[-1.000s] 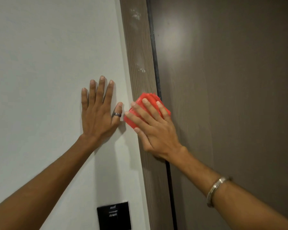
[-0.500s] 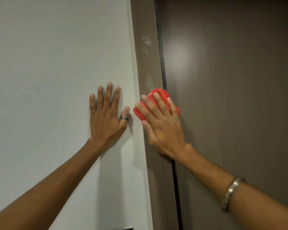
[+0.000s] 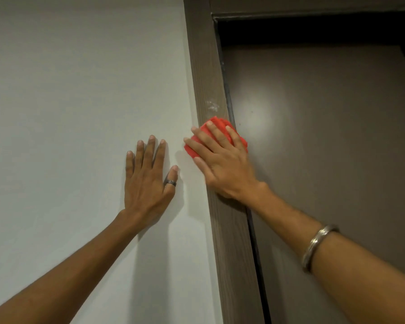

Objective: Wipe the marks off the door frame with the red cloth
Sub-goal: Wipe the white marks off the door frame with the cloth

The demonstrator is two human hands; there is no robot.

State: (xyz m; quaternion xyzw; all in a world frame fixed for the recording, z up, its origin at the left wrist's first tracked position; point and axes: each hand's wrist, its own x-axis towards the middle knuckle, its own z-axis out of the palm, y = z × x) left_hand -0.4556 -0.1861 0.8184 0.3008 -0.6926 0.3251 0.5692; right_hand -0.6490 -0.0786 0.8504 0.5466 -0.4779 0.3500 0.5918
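Both hands have shifted upward along the wall and frame since the earlier frames, and the top corner of the doorway now shows at upper right. Right hand (image 3: 222, 160), fingers spread, presses the folded red cloth (image 3: 220, 134) flat against the brown door frame (image 3: 206, 66) at centre of the picture. Left hand (image 3: 147, 181), released and empty, lies palm-flat on the white wall (image 3: 80, 90) just left of the cloth; a dark ring (image 3: 170, 182) sits on its thumb. White marks (image 3: 212, 105) remain on the frame just above the cloth. A metal bracelet (image 3: 313, 246) circles the right wrist. The dark door (image 3: 325, 136) fills the right side.
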